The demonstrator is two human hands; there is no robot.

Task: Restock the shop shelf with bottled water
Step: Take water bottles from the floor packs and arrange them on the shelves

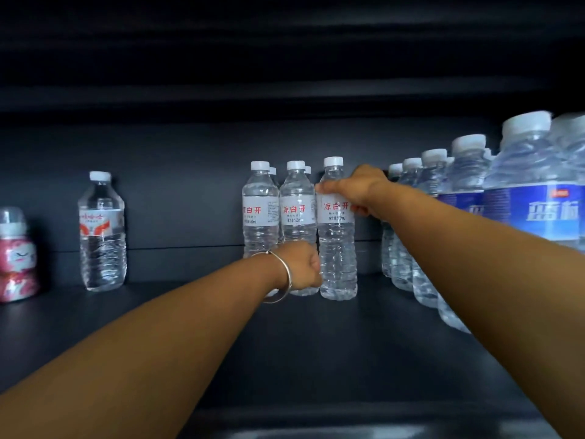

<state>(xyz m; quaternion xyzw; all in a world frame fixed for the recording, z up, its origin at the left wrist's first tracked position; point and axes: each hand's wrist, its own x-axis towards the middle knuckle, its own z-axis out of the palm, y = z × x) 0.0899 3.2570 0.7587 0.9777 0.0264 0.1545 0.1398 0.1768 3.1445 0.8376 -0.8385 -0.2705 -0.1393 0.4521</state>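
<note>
On the dark shelf (316, 343) stand several clear water bottles with white caps and white labels in red print. My right hand (357, 191) grips the rightmost one (337, 248) around its upper body at the label. It stands upright on the shelf beside the middle bottle (297, 204). My left hand (304, 267), with a silver bangle on the wrist, is curled low at the base of the middle bottle, touching the lower side of the gripped one. A third bottle (259, 213) stands to the left, with more caps visible behind the row.
A single bottle with a red-and-white label (101, 232) stands at the left. A pink-wrapped bottle (17, 258) sits at the far left edge. A row of blue-labelled water bottles (535, 198) lines the right side. The shelf above (285, 99) hangs low overhead.
</note>
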